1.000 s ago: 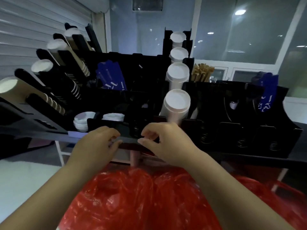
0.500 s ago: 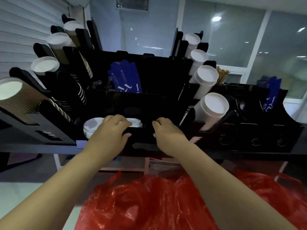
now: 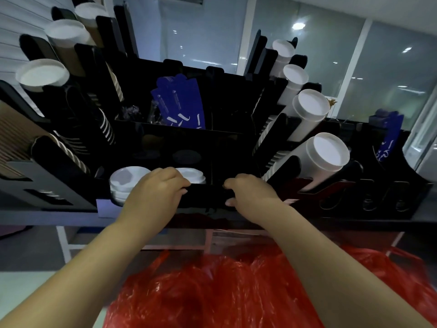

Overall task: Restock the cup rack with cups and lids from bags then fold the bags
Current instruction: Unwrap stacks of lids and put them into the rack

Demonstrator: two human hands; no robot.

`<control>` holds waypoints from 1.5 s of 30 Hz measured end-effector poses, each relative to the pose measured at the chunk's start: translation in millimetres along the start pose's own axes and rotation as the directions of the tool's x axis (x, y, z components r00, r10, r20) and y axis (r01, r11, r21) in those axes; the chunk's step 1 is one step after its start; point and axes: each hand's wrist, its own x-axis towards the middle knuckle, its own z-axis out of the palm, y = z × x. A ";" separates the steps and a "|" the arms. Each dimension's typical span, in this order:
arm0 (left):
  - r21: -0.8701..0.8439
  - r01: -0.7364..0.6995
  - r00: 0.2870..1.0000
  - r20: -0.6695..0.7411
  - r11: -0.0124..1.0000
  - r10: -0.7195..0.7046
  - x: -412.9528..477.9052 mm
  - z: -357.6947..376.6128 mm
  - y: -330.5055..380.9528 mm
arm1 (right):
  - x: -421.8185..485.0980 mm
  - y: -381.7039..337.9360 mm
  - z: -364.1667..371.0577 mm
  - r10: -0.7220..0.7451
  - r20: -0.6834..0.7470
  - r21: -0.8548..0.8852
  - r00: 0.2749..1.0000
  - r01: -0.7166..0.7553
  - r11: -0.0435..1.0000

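Two hands are curled over the front wall of the black cup rack (image 3: 220,147) on the bench (image 3: 35,217): the left hand (image 3: 153,192) just beside the white lids (image 3: 123,179), the right hand (image 3: 250,195) near the angled white cups (image 3: 324,155). Both are closed on the rack's edge. A red bag (image 3: 224,292) is seen crumpled below, between the forearms.

Grey slatted shutter (image 3: 14,31) far left. Blue-grey wall (image 3: 203,34) behind — large glass panes (image 3: 387,74) right, white frames, ceiling-light reflection (image 3: 298,26). Pale floor (image 3: 30,278) below, white table leg (image 3: 63,242).
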 end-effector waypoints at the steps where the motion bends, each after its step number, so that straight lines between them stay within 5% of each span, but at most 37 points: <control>1: -0.004 0.000 1.000 -0.004 1.000 0.000 -0.4 0.5 -0.6 | 1.1 0.2 2.0 -0.004 -0.017 -0.001 1.000 0.004 1.000; 7: -0.013 -0.007 1.000 -0.005 1.000 0.007 -3.0 1.1 -0.5 | 2.5 0.3 3.5 0.013 -0.045 0.050 0.999 -0.011 0.999; 11: -0.017 -0.004 1.000 0.013 1.000 0.004 -7.1 -2.2 -1.6 | -1.9 1.9 -1.6 0.031 -0.111 0.240 0.993 -0.004 0.971; 20: 0.077 0.062 0.997 -0.042 0.995 -0.059 -15.0 -19.4 -22.8 | 14.4 -24.5 -23.1 -0.089 -0.397 0.334 0.913 0.234 0.913; 33: 0.059 0.028 0.997 -0.068 0.998 -0.024 -17.5 -17.2 -37.3 | 66.2 -71.0 -40.1 -0.226 0.126 -0.028 0.966 0.231 0.972; 39: 0.085 0.063 0.995 -0.082 0.994 -0.056 -18.6 -18.2 -35.7 | 65.5 -57.3 -46.0 -0.262 0.094 0.068 0.960 0.256 0.964; 45: 0.087 0.094 0.992 -0.095 0.992 -0.085 -19.9 -16.1 -36.4 | 67.0 -55.8 -47.1 -0.309 0.085 -0.013 0.947 0.311 0.950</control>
